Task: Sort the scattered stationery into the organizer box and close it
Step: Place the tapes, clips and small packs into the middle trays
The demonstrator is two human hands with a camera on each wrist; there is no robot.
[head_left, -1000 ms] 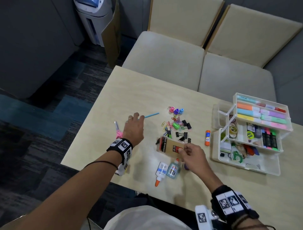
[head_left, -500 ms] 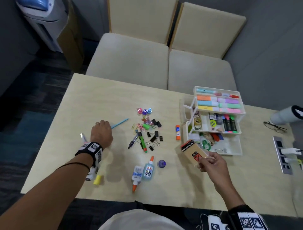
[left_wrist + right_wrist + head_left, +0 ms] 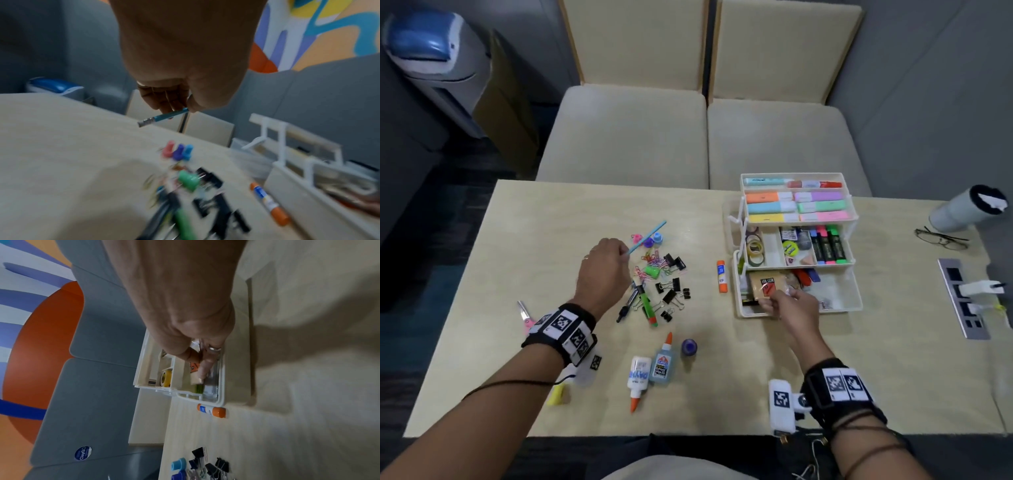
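Observation:
The white tiered organizer box stands open at the right of the table, its upper trays full of highlighters and markers. My right hand holds a brown envelope packet down in the bottom compartment, fingers pinching its near edge. My left hand hovers over the pile of binder clips and paper clips, pinching a blue pencil by its lower part; its metal ferrule end sticks out below the fingers.
An orange-capped glue stick lies just left of the box. Two glue bottles, a purple cap, pink scissors and a yellow piece lie near the front. Glasses, a tumbler and a power socket are at the right.
My right hand carried the brown packet from the table's middle into the box's bottom compartment. My left hand picked up the blue pencil and lifted it over the clip pile.

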